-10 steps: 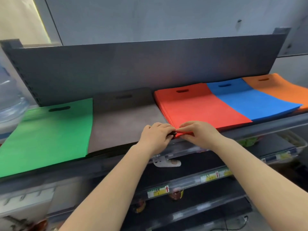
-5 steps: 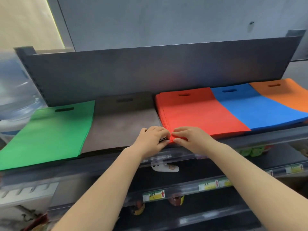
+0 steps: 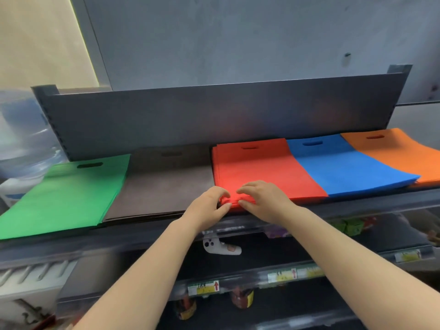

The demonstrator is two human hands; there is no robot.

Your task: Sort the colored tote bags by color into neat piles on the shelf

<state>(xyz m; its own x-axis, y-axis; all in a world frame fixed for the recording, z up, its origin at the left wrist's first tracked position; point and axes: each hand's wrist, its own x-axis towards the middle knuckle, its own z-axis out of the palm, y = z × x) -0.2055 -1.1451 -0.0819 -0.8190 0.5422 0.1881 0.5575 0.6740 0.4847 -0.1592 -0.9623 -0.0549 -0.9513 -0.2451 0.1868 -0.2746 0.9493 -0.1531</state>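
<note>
At the near left corner of the flat red fabric tote stack (image 3: 262, 172), about six o'clock on that pile, my left hand (image 3: 209, 208) and right hand (image 3: 264, 201) meet, fingers curled and pinching the layered edges between fingertips and thumbs. The red pile lies mid-shelf on the dark metal shelf (image 3: 357, 206), with the grey-brown tote pile (image 3: 166, 186) at its nine o'clock, the green tote pile (image 3: 69, 196) beyond that, and the blue tote pile (image 3: 345, 167) and orange tote pile (image 3: 400, 153) out towards three o'clock. I judge the sorting is mostly done and I am squaring this corner; next I would need to nudge the loose layers flush without dragging the whole stack sideways
</note>
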